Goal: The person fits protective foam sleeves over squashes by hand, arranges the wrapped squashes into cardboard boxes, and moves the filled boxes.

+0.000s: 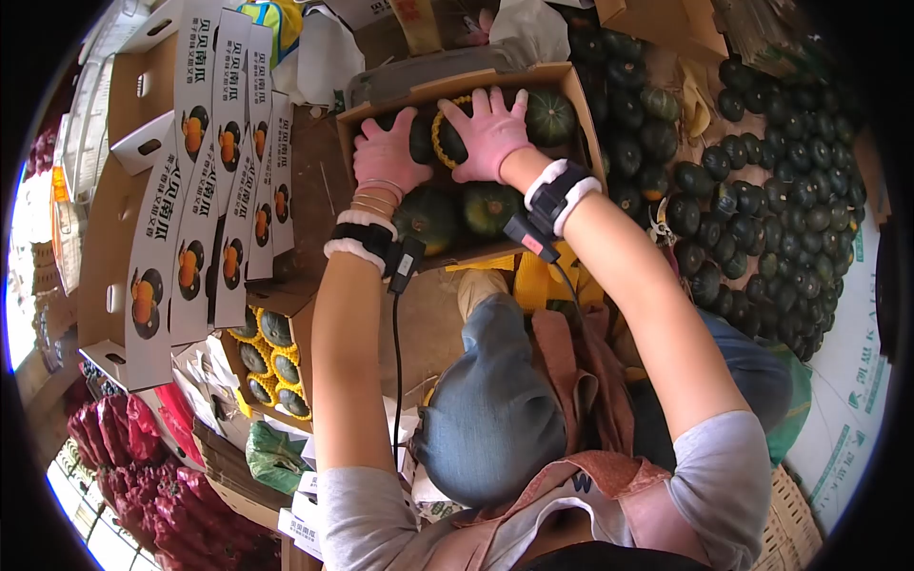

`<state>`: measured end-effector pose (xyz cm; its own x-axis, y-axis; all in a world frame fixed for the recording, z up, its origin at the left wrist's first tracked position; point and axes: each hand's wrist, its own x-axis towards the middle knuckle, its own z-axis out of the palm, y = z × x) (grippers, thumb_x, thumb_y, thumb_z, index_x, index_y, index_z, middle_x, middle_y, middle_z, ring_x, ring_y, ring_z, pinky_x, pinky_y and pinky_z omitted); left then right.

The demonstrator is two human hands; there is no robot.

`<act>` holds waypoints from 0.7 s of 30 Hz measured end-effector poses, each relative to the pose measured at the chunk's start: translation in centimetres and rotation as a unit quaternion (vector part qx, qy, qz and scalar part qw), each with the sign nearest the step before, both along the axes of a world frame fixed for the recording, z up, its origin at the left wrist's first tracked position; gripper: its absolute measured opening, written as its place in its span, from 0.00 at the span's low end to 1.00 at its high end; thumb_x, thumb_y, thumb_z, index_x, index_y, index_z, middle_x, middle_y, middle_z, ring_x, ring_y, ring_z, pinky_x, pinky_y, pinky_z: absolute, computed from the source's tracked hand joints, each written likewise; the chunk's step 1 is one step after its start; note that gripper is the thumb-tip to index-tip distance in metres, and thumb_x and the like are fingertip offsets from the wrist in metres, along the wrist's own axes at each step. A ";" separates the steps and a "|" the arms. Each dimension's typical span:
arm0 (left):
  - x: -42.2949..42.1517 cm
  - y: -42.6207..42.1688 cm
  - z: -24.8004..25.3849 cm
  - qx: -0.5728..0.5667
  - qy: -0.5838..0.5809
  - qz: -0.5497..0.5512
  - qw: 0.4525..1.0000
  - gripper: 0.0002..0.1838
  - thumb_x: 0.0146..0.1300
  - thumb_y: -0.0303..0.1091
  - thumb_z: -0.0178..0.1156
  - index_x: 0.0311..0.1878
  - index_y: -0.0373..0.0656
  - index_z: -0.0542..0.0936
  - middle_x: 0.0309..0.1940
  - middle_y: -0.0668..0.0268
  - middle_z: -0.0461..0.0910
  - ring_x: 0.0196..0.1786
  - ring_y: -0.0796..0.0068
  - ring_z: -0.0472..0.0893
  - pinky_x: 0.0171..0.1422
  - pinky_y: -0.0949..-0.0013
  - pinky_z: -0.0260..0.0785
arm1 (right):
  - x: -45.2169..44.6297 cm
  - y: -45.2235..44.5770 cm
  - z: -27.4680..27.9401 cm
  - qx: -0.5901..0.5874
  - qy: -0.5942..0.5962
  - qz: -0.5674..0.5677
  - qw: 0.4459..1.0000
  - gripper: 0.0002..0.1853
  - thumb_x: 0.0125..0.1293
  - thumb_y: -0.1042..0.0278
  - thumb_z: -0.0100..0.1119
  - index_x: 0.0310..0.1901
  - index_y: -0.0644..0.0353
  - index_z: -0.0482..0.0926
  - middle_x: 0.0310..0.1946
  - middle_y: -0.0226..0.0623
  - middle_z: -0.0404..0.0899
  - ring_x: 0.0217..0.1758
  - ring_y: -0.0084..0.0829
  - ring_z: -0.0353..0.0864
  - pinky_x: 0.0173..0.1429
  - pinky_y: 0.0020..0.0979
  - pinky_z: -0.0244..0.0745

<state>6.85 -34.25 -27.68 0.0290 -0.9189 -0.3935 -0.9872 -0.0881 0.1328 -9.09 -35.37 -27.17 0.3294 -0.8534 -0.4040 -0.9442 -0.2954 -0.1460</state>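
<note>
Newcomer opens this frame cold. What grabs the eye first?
Probably the pink-gloved left hand and right hand, spread over green squashes in an open box at the upper middle. Next, likely the big heap of dark squashes down the right side, and the white printed cartons bunched at the left, with orange fruit pictures on them.
</note>
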 end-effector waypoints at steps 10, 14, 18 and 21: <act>-4.8 4.6 6.4 -0.201 0.283 -0.195 0.918 0.43 0.28 0.38 0.75 0.57 0.57 0.72 0.56 0.46 0.62 0.59 0.43 0.64 0.63 0.53 0.63 | -14.9 12.7 2.5 -0.252 -0.435 -0.436 0.746 0.09 0.62 0.65 0.60 0.31 0.60 0.73 0.20 0.29 0.75 0.21 0.24 0.69 0.30 0.26 0.68; -8.3 6.4 4.3 -0.084 0.263 -0.273 0.922 0.43 0.33 0.43 0.75 0.60 0.59 0.70 0.57 0.43 0.61 0.58 0.41 0.64 0.63 0.52 0.63 | -13.6 22.8 -5.3 -0.156 -0.216 -0.359 0.894 0.18 0.50 0.61 0.65 0.40 0.57 0.71 0.33 0.44 0.73 0.39 0.42 0.76 0.41 0.39 0.72; -5.7 7.5 4.3 -0.117 0.251 -0.340 0.899 0.32 0.45 0.52 0.67 0.56 0.55 0.75 0.50 0.49 0.71 0.55 0.46 0.70 0.59 0.54 0.66 | -11.4 22.7 -5.6 0.052 -0.049 -0.314 0.947 0.35 0.46 0.49 0.64 0.57 0.48 0.67 0.47 0.46 0.71 0.52 0.49 0.72 0.49 0.47 0.72; -2.0 11.6 7.6 -0.139 0.268 -0.270 0.914 0.24 0.51 0.46 0.64 0.52 0.52 0.77 0.50 0.52 0.72 0.54 0.49 0.71 0.57 0.54 0.67 | -12.6 22.0 -10.9 0.096 0.000 -0.209 0.973 0.27 0.56 0.54 0.54 0.59 0.45 0.67 0.45 0.47 0.76 0.49 0.50 0.75 0.50 0.47 0.72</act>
